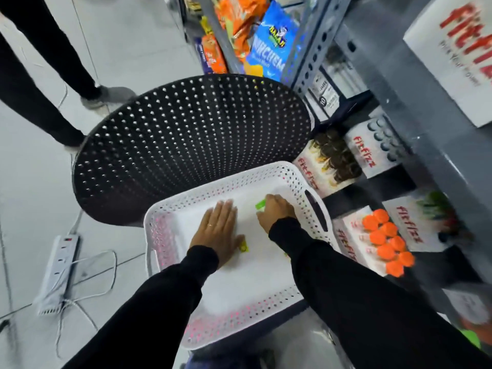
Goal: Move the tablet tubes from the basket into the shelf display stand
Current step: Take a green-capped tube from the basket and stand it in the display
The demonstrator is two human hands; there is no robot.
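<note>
A white perforated basket (pixel 314 209) sits low in front of me, both my hands inside it. My right hand (pixel 275 210) curls around a tablet tube with a green cap (pixel 261 204) near the basket's far right. My left hand (pixel 219 227) lies flat with spread fingers on the basket floor, and a small yellow-green piece (pixel 243 247) peeks out beside its thumb. To the right, a white shelf display stand (pixel 356 243) holds several orange-capped tubes (pixel 387 242).
A black perforated round chair seat (pixel 186 139) lies just beyond the basket. Grey metal shelving (pixel 394 83) with white boxes and snack bags fills the right. A power strip (pixel 60 270) with cables lies on the floor at left; a person's legs (pixel 40 83) stand far left.
</note>
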